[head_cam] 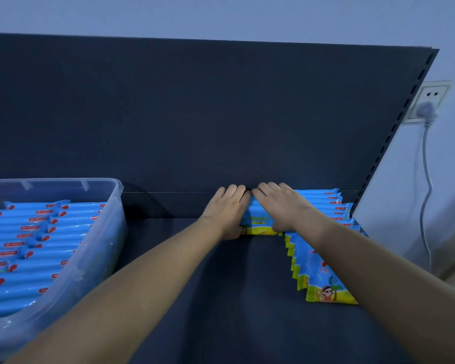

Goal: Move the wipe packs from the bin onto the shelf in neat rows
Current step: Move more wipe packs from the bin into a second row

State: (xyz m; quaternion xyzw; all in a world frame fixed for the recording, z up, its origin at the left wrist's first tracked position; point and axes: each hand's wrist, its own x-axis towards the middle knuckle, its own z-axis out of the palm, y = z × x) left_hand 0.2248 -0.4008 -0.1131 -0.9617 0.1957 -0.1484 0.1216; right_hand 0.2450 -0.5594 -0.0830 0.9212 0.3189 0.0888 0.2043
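The left hand (226,211) and right hand (279,206) squeeze a bunch of wipe packs (258,223) between them at the back of the shelf (221,298), the bin (116,195) off to their left, and letting go too fast could make the packs flop and spoil the row (326,261) on their right.
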